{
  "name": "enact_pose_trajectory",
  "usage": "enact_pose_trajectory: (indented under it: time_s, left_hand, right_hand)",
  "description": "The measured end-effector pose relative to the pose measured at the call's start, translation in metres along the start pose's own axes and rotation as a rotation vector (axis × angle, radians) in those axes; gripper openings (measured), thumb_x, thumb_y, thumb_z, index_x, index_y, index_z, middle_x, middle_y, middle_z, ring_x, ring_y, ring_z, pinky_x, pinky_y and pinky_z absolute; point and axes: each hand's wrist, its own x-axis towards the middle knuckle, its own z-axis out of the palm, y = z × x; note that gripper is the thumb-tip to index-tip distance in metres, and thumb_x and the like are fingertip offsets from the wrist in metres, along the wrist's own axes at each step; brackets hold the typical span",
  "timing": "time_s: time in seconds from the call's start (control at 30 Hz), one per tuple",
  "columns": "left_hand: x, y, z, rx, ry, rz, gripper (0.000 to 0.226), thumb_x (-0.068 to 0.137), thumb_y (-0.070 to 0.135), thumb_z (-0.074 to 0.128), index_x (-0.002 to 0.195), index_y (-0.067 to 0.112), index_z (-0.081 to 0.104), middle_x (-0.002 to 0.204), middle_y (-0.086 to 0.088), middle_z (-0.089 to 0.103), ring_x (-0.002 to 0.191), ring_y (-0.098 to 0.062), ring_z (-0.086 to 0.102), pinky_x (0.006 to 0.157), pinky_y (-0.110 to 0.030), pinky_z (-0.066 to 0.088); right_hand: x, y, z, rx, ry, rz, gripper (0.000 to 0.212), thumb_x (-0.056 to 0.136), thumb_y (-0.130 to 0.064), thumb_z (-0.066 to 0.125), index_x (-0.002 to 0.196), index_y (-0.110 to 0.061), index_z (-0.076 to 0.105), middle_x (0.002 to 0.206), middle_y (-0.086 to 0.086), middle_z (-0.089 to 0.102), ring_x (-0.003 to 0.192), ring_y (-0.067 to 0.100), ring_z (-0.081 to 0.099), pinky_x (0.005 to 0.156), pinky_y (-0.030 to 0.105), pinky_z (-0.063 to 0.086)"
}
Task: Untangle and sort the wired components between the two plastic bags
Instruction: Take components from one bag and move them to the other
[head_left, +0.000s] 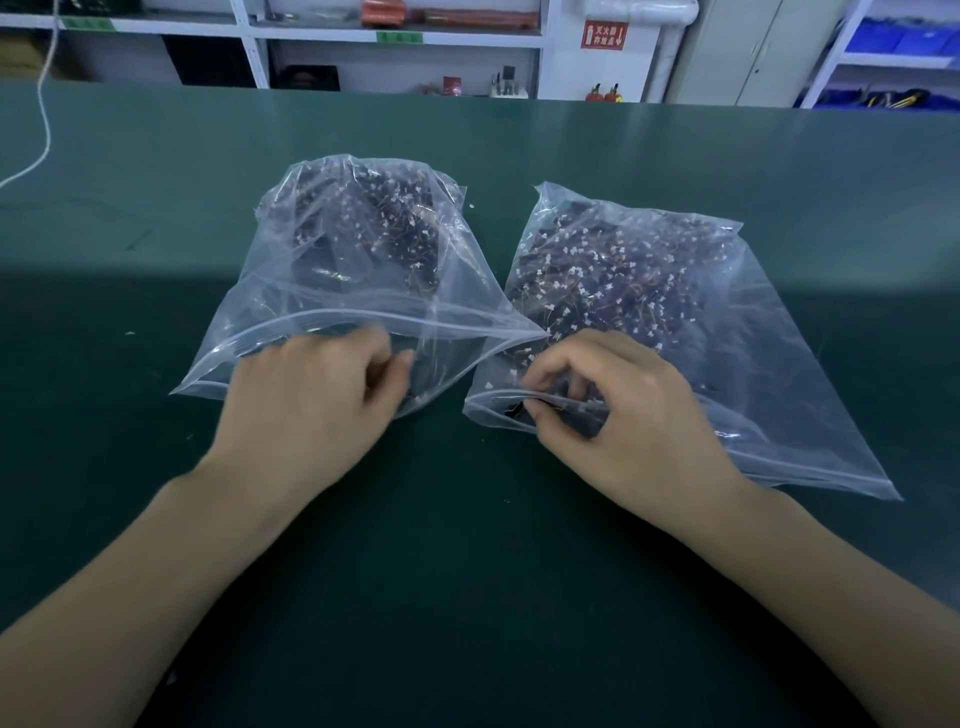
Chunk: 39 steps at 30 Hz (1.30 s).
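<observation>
Head view: left hand curled inside left bag, right hand pinching components.

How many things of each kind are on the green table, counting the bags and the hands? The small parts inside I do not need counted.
Plastic bags: 2, left bag and right bag, both holding wired parts
Hands: 2, left hand and right hand, each at a bag mouth
White cord: 1, at the far left
Total: 5
</observation>
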Motion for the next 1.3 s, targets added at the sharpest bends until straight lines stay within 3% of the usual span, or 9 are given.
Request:
enact_pose_trajectory:
  time_s: [0.13, 0.2, 0.37, 0.6, 0.7, 0.83, 0.97, 1.2, 1.3]
  left_hand:
    - [0.006, -0.013, -0.002, 0.056, -0.149, -0.144, 0.057, 0.089, 0.085, 0.045, 0.075, 0.030, 0.046, 0.065, 0.013, 0.055, 0.066, -0.023, 0.052, 0.065, -0.037, 0.035]
    - [0.005, -0.012, -0.003, 0.085, -0.205, -0.161, 0.060, 0.085, 0.090, 0.042, 0.074, 0.031, 0.045, 0.066, 0.013, 0.055, 0.067, -0.021, 0.051, 0.065, -0.037, 0.034]
    - [0.004, -0.007, -0.007, 0.093, -0.286, -0.142, 0.033, 0.097, 0.059, 0.052, 0.082, 0.031, 0.045, 0.073, 0.011, 0.058, 0.071, -0.021, 0.054, 0.067, -0.037, 0.038]
    - [0.005, -0.007, -0.009, 0.038, -0.312, -0.146, 0.021, 0.097, 0.054, 0.054, 0.103, 0.036, 0.046, 0.078, 0.016, 0.063, 0.077, -0.020, 0.062, 0.066, -0.037, 0.040]
    - [0.004, -0.008, -0.009, 0.046, -0.313, -0.145, 0.014, 0.097, 0.050, 0.055, 0.101, 0.037, 0.051, 0.081, 0.015, 0.066, 0.080, -0.021, 0.064, 0.068, -0.037, 0.041]
    - [0.003, -0.008, -0.007, 0.043, -0.249, -0.117, 0.010, 0.095, 0.043, 0.060, 0.091, 0.035, 0.056, 0.075, 0.014, 0.064, 0.077, -0.023, 0.063, 0.066, -0.036, 0.041]
    - [0.003, -0.002, -0.008, -0.036, -0.060, -0.050, 0.015, 0.091, 0.039, 0.064, 0.080, 0.032, 0.058, 0.068, 0.017, 0.055, 0.066, -0.017, 0.057, 0.056, -0.029, 0.034]
    - [-0.001, 0.015, -0.010, -0.264, 0.082, 0.144, 0.013, 0.102, 0.037, 0.065, 0.091, 0.031, 0.063, 0.084, 0.016, 0.051, 0.069, -0.008, 0.052, 0.053, -0.028, 0.044]
    - [-0.006, 0.026, -0.011, -0.371, 0.098, 0.218, 0.013, 0.103, 0.037, 0.065, 0.093, 0.030, 0.067, 0.083, 0.014, 0.048, 0.067, -0.009, 0.052, 0.053, -0.024, 0.040]
  right_hand:
    - [0.000, 0.001, 0.000, 0.006, 0.002, 0.007, 0.020, 0.086, -0.011, 0.079, 0.097, -0.024, 0.070, 0.094, -0.018, 0.065, 0.081, 0.003, 0.056, 0.082, 0.025, 0.047]
    - [0.000, 0.001, 0.001, 0.005, 0.002, 0.009, 0.021, 0.086, -0.012, 0.080, 0.098, -0.025, 0.070, 0.094, -0.018, 0.065, 0.081, 0.004, 0.057, 0.082, 0.026, 0.048]
    - [-0.001, 0.001, 0.001, -0.017, -0.010, 0.014, 0.025, 0.083, -0.015, 0.082, 0.102, -0.026, 0.070, 0.096, -0.017, 0.065, 0.083, 0.006, 0.057, 0.084, 0.025, 0.049]
    - [-0.001, -0.001, -0.001, -0.011, -0.037, 0.045, 0.027, 0.083, -0.021, 0.084, 0.105, -0.027, 0.071, 0.098, -0.017, 0.065, 0.084, 0.008, 0.058, 0.084, 0.026, 0.049]
    - [-0.001, -0.002, -0.001, -0.010, -0.054, 0.057, 0.028, 0.083, -0.023, 0.086, 0.106, -0.027, 0.071, 0.098, -0.017, 0.065, 0.085, 0.009, 0.058, 0.085, 0.027, 0.050]
    - [-0.001, -0.003, -0.002, -0.008, -0.058, 0.068, 0.028, 0.084, -0.024, 0.086, 0.108, -0.027, 0.072, 0.099, -0.016, 0.065, 0.085, 0.008, 0.058, 0.085, 0.027, 0.049]
    - [-0.001, -0.003, -0.002, -0.001, -0.061, 0.064, 0.029, 0.084, -0.027, 0.086, 0.110, -0.027, 0.072, 0.100, -0.016, 0.065, 0.086, 0.008, 0.059, 0.086, 0.028, 0.050]
    - [-0.003, -0.002, 0.001, 0.047, -0.046, 0.028, 0.024, 0.093, -0.037, 0.076, 0.113, -0.024, 0.071, 0.101, -0.015, 0.065, 0.088, 0.010, 0.060, 0.085, 0.036, 0.051]
    - [-0.002, -0.001, 0.002, 0.115, -0.009, 0.013, 0.024, 0.096, -0.038, 0.075, 0.112, -0.021, 0.074, 0.099, -0.013, 0.067, 0.088, 0.013, 0.063, 0.081, 0.032, 0.052]
